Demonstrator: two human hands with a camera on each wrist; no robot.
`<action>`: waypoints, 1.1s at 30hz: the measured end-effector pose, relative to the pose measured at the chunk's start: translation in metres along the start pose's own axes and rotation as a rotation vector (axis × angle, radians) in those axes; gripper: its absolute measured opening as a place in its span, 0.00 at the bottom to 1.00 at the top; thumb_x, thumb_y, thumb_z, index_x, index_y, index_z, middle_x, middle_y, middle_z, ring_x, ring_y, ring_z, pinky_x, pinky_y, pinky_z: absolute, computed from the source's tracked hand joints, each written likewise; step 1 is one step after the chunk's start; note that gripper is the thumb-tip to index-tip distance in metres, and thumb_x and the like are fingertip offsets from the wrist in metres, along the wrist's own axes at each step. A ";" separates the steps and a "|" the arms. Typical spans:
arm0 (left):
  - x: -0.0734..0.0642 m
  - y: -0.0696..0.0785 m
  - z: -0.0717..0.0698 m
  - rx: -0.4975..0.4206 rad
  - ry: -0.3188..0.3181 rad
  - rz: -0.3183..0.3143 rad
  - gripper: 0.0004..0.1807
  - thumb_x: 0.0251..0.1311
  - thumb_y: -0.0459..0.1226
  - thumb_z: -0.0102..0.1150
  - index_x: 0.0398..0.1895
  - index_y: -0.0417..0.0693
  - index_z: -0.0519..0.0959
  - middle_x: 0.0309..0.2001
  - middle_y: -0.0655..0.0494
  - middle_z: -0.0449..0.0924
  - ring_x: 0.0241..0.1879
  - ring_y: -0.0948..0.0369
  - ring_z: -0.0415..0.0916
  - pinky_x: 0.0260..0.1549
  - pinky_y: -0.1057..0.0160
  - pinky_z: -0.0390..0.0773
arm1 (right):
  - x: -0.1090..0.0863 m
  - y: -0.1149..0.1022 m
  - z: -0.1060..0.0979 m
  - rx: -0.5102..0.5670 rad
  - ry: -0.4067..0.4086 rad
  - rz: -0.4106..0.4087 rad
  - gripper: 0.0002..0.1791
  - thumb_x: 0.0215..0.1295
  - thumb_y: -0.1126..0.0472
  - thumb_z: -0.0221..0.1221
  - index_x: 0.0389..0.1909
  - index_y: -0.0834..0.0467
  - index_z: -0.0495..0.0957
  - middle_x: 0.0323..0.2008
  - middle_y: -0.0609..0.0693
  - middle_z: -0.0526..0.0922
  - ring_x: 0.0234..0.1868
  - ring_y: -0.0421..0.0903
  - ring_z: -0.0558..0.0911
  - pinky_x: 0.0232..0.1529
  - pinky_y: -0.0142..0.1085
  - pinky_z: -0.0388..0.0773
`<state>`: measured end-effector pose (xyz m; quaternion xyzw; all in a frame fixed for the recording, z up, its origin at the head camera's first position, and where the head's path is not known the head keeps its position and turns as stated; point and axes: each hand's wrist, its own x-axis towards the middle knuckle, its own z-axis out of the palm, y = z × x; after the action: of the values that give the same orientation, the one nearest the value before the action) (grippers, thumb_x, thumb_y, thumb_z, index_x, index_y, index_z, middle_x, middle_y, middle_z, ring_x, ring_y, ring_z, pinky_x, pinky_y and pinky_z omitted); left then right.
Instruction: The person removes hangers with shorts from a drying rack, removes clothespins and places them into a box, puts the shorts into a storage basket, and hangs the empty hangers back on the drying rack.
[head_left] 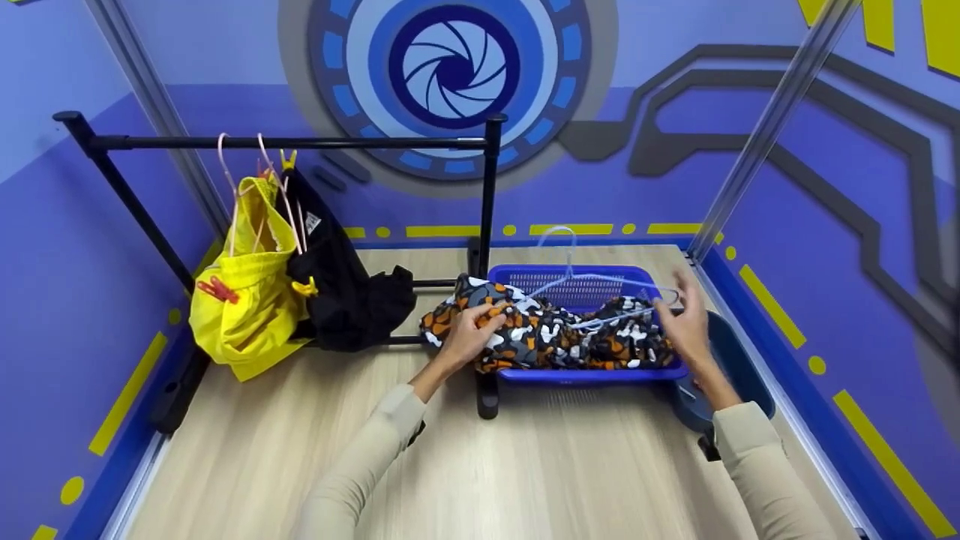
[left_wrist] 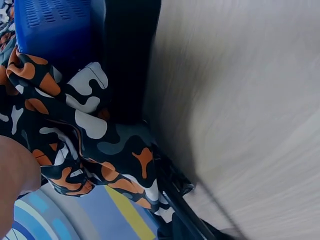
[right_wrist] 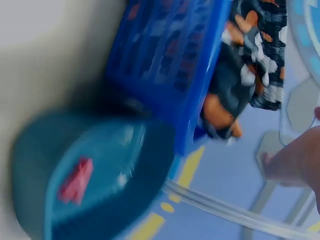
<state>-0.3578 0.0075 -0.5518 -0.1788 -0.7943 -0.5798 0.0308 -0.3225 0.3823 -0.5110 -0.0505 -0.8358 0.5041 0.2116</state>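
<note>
A camouflage-print garment point(head_left: 525, 337) in orange, white, grey and black lies bunched across the blue basket point(head_left: 585, 375), its left end past the rim. Over it stands a light-blue hanger point(head_left: 570, 274), hook up, its lower bar lying against the cloth. My left hand point(head_left: 469, 337) grips the garment near its left end, by the hanger's left arm. In the left wrist view, folds of the garment point(left_wrist: 95, 125) hang beside that hand. My right hand point(head_left: 686, 322) is at the hanger's right end, thumb and fingers spread apart; the right wrist view is blurred.
On the left, a black rack point(head_left: 300, 142) carries yellow shorts point(head_left: 244, 307) and a black garment point(head_left: 341, 300) on pink hangers with clothespins. Right of the basket stands a dark teal bin point(head_left: 739, 360) with a red clothespin point(right_wrist: 76, 181) inside. Walls enclose the table point(head_left: 525, 465).
</note>
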 end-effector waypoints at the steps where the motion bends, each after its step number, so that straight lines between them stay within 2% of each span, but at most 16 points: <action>1: 0.000 0.000 0.000 0.012 -0.007 0.010 0.12 0.69 0.41 0.59 0.40 0.41 0.85 0.35 0.54 0.82 0.35 0.66 0.72 0.40 0.69 0.73 | 0.000 0.002 0.000 -0.045 -0.006 -0.065 0.27 0.70 0.66 0.59 0.70 0.64 0.70 0.67 0.62 0.76 0.67 0.54 0.74 0.69 0.43 0.67; 3: -0.001 0.001 -0.001 0.022 -0.010 0.023 0.09 0.68 0.39 0.57 0.35 0.42 0.83 0.30 0.58 0.78 0.32 0.67 0.71 0.36 0.70 0.70 | -0.001 0.008 0.001 -0.094 -0.001 -0.144 0.18 0.69 0.66 0.62 0.59 0.66 0.80 0.58 0.64 0.83 0.59 0.49 0.80 0.64 0.36 0.70; 6: 0.000 0.000 -0.005 0.106 0.012 0.046 0.12 0.69 0.38 0.56 0.26 0.44 0.74 0.23 0.60 0.66 0.26 0.65 0.65 0.29 0.70 0.63 | -0.001 0.016 0.002 -0.083 0.051 -0.168 0.10 0.68 0.66 0.64 0.46 0.66 0.87 0.46 0.64 0.89 0.42 0.31 0.83 0.48 0.21 0.72; 8: -0.002 0.000 -0.009 0.184 0.005 0.071 0.13 0.70 0.37 0.57 0.25 0.44 0.74 0.22 0.58 0.67 0.26 0.62 0.66 0.29 0.68 0.64 | -0.001 0.020 0.002 -0.055 0.105 -0.159 0.09 0.68 0.68 0.63 0.43 0.69 0.86 0.42 0.66 0.88 0.36 0.22 0.79 0.42 0.15 0.71; 10: -0.004 0.000 -0.013 0.298 -0.017 0.103 0.12 0.71 0.38 0.57 0.28 0.43 0.77 0.25 0.54 0.74 0.29 0.58 0.72 0.31 0.63 0.70 | -0.001 0.022 0.001 -0.038 0.145 -0.160 0.09 0.69 0.69 0.62 0.43 0.72 0.84 0.42 0.69 0.87 0.34 0.18 0.77 0.40 0.13 0.69; 13: -0.006 0.005 -0.020 0.465 -0.092 0.109 0.13 0.73 0.38 0.55 0.31 0.40 0.80 0.31 0.47 0.82 0.34 0.53 0.78 0.37 0.54 0.77 | -0.001 0.023 -0.002 -0.054 0.193 -0.183 0.08 0.71 0.71 0.59 0.43 0.74 0.82 0.41 0.70 0.85 0.35 0.19 0.73 0.41 0.14 0.67; 16: -0.005 0.015 -0.027 0.621 -0.172 0.080 0.13 0.73 0.39 0.54 0.32 0.42 0.81 0.33 0.47 0.85 0.35 0.53 0.81 0.38 0.50 0.80 | -0.002 0.022 -0.004 -0.097 0.232 -0.234 0.07 0.70 0.72 0.59 0.42 0.74 0.81 0.33 0.66 0.81 0.33 0.25 0.68 0.38 0.19 0.61; 20: -0.009 0.027 -0.037 0.733 -0.264 0.043 0.11 0.72 0.38 0.55 0.38 0.45 0.85 0.34 0.49 0.87 0.32 0.55 0.82 0.34 0.50 0.81 | -0.003 0.024 -0.008 -0.114 0.279 -0.290 0.06 0.70 0.73 0.59 0.40 0.74 0.81 0.24 0.60 0.70 0.30 0.35 0.62 0.37 0.28 0.55; 24: -0.018 0.034 -0.047 0.771 -0.295 0.008 0.11 0.69 0.34 0.55 0.42 0.48 0.88 0.38 0.50 0.89 0.36 0.53 0.84 0.36 0.48 0.83 | -0.001 0.028 -0.016 -0.126 0.290 -0.292 0.07 0.71 0.72 0.58 0.41 0.75 0.81 0.26 0.63 0.71 0.32 0.35 0.61 0.41 0.30 0.55; 28: -0.024 0.039 -0.057 0.734 -0.277 -0.004 0.10 0.66 0.31 0.56 0.43 0.44 0.87 0.40 0.48 0.88 0.42 0.47 0.85 0.42 0.43 0.83 | 0.002 0.031 -0.029 -0.149 0.349 -0.263 0.09 0.72 0.70 0.57 0.43 0.74 0.80 0.31 0.66 0.75 0.35 0.29 0.61 0.42 0.27 0.56; 31: -0.023 0.041 -0.061 0.666 -0.273 0.003 0.13 0.70 0.34 0.56 0.53 0.41 0.83 0.45 0.44 0.87 0.47 0.45 0.84 0.48 0.42 0.82 | 0.004 0.027 -0.036 -0.115 0.400 -0.282 0.08 0.72 0.71 0.57 0.43 0.74 0.80 0.32 0.64 0.75 0.35 0.27 0.61 0.40 0.25 0.55; 33: -0.021 0.042 -0.058 0.616 -0.300 -0.013 0.19 0.73 0.39 0.55 0.62 0.42 0.78 0.49 0.42 0.86 0.50 0.45 0.84 0.50 0.42 0.82 | 0.004 0.022 -0.038 -0.086 0.406 -0.315 0.09 0.72 0.71 0.57 0.42 0.75 0.80 0.31 0.61 0.75 0.35 0.27 0.61 0.40 0.25 0.56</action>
<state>-0.3339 -0.0413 -0.5002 -0.2395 -0.9289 -0.2800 -0.0377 -0.3138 0.4250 -0.5133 -0.0289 -0.7944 0.4086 0.4485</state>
